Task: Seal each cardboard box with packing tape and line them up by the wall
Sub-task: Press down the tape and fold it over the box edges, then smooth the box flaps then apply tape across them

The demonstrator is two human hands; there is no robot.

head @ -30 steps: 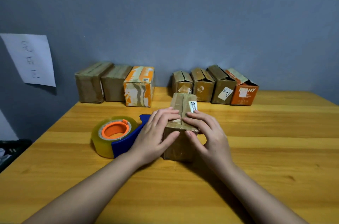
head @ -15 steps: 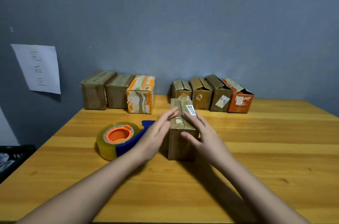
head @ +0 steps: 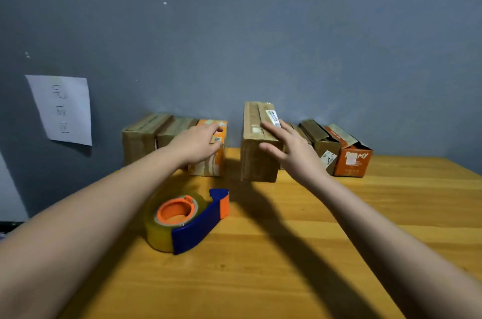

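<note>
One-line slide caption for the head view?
Right hand carries a taped box toward the wall row; left hand reaches alongside.

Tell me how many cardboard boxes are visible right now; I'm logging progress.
7 visible: three left by the wall; one in the right hand; three right. That hand and box may hide another.

The right hand (head: 292,151) grips a taped brown box (head: 258,143) by its right side, between an orange patterned box (head: 208,159) and the boxes along the wall (head: 260,31). The left hand (head: 198,145), fingers loose, hangs before the patterned box. A tape dispenser (head: 185,219) lies on the bench (head: 339,240)
</note>
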